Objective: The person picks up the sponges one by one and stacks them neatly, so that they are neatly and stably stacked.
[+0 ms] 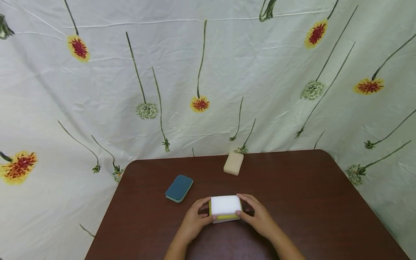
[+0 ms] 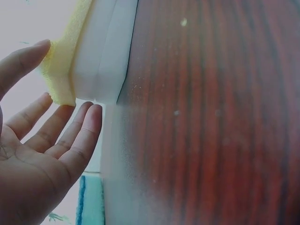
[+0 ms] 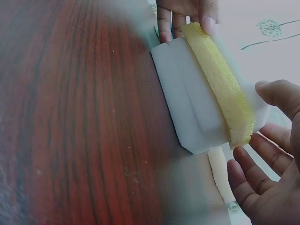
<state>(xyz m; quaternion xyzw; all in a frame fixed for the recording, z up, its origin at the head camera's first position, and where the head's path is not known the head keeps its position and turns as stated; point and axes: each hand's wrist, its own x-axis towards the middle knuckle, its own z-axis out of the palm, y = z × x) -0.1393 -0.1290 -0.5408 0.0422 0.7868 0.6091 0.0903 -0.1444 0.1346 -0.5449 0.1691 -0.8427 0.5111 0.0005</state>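
Note:
Between the two hands stands a stack of sponges: a white sponge (image 1: 225, 205) on top, a yellow sponge (image 3: 220, 86) under it, and white blocks (image 3: 187, 98) with a seam between them at the bottom on the table. The left hand (image 1: 194, 219) holds the stack's left end, its thumb (image 2: 28, 58) and fingertips touching the yellow sponge. At the other end the right hand (image 1: 258, 216) has its thumb (image 3: 279, 93) by the white top sponge, and its fingers reach round the back corner. In the left wrist view the top sponge blends into the glare.
A blue-topped sponge (image 1: 179, 188) lies on the brown table (image 1: 308, 202), left of and behind the stack. A cream sponge (image 1: 233, 163) lies at the table's back edge. Behind the table hangs a white cloth (image 1: 260, 65) with printed flowers.

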